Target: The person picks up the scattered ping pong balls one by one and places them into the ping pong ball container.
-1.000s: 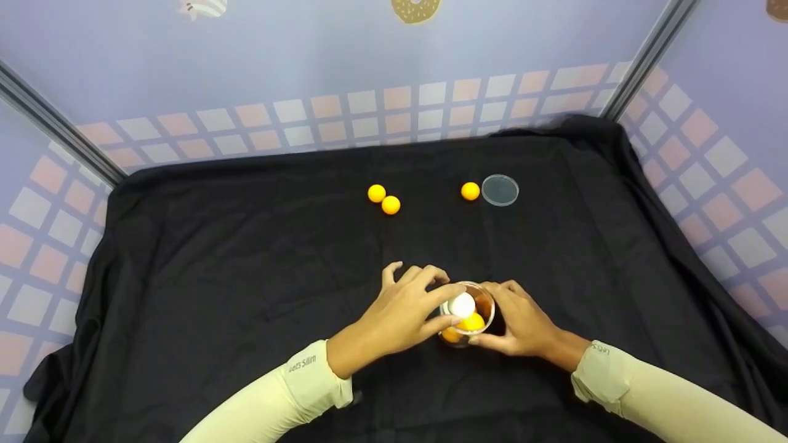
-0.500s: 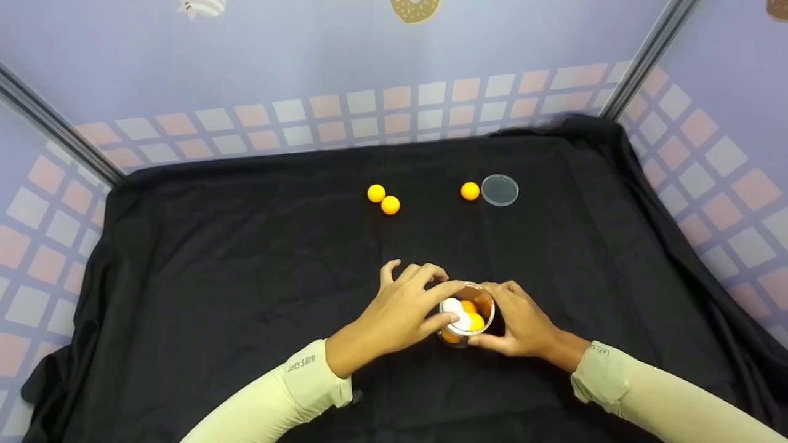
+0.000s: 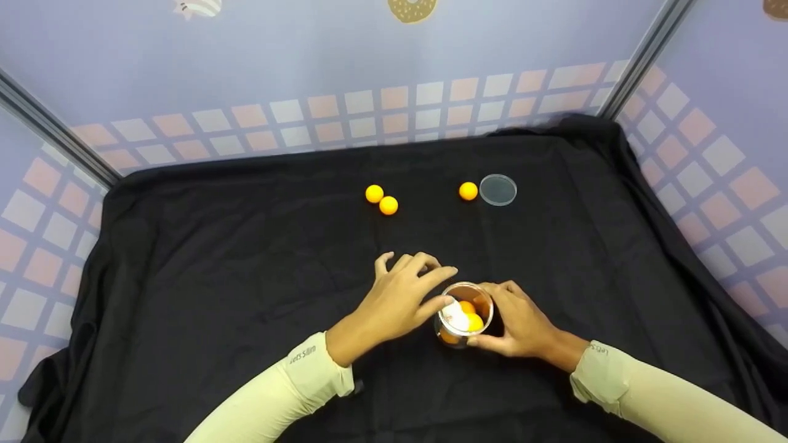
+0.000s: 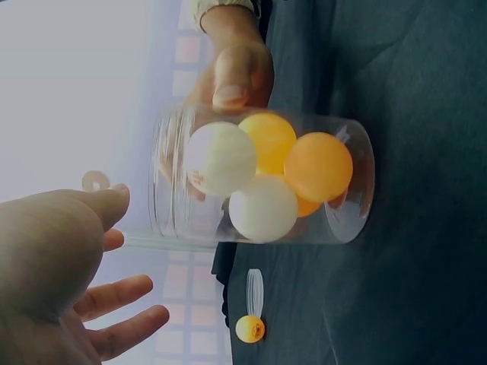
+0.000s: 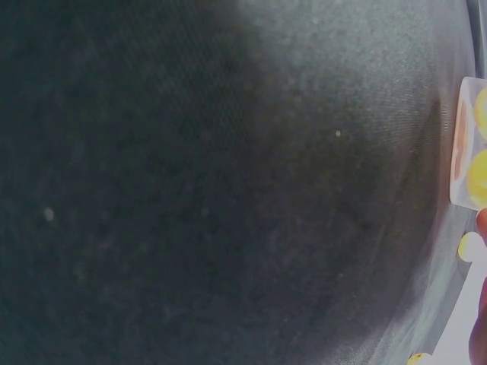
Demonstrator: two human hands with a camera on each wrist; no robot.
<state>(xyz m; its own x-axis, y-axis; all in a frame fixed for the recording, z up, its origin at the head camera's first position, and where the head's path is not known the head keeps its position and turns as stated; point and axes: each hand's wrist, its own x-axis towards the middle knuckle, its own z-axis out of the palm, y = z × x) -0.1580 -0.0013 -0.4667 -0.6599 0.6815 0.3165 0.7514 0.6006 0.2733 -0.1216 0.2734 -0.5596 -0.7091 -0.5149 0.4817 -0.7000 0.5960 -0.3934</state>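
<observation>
A clear plastic jar (image 3: 466,291) stands uncapped on the black cloth, with my right hand (image 3: 520,323) gripping its right side. White and orange table tennis balls lie inside; the left wrist view shows an upper white ball (image 4: 222,158), a lower white ball (image 4: 263,207) and an orange ball (image 4: 318,167) among them. My left hand (image 3: 403,298) is at the jar's left rim, thumb and fingers spread and holding nothing. In the right wrist view only a slice of the jar (image 5: 461,152) shows at the right edge.
Two orange balls (image 3: 388,205) sit side by side farther back on the black cloth (image 3: 246,277). Right of them, another orange ball (image 3: 468,191) lies beside a round clear lid (image 3: 498,189). Patterned wall panels (image 3: 308,55) border the back and sides.
My left hand has let a white ball drop into the jar and drawn back slightly left, its fingers parting. My right hand keeps its grip on the jar.
</observation>
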